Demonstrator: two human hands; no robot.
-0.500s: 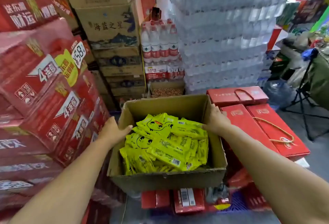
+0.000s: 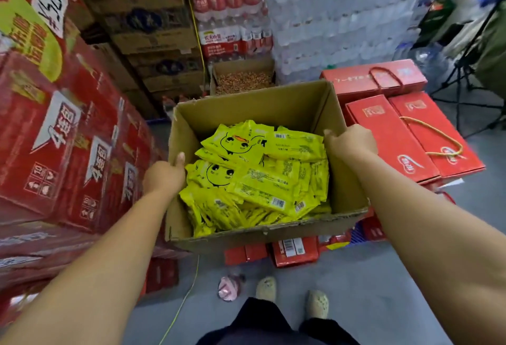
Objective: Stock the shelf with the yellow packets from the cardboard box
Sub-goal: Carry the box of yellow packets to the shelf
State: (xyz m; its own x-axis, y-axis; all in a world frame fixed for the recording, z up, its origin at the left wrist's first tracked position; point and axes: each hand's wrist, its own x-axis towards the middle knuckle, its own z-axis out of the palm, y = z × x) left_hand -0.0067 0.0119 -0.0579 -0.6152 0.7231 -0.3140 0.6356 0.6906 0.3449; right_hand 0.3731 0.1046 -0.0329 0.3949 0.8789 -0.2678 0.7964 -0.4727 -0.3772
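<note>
Cardboard, brown and open-topped: one cardboard box (image 2: pixel 246 114) is held between two hands. The left hand (image 2: pixel 164 177) grips its left wall with the thumb up along the rim, and the right hand (image 2: pixel 351 143) curls closed over its right wall. Inside the box lies a loose heap of yellow packets (image 2: pixel 257 177), too many to count. At least two show a cartoon face, and several show barcodes and small print too fine to read. Left of the box, stacked red cartons (image 2: pixel 54 139) carry "4连包" on white arrows, and a white price tag (image 2: pixel 49 2) reads "¥58". Right of the box lie three red gift boxes (image 2: pixel 383 139) with cord handles. Behind it stand water bottles (image 2: pixel 227 2) with red labels reading "农夫山泉". Two pale shoes (image 2: pixel 265 288) stand on the floor below the box.
</note>
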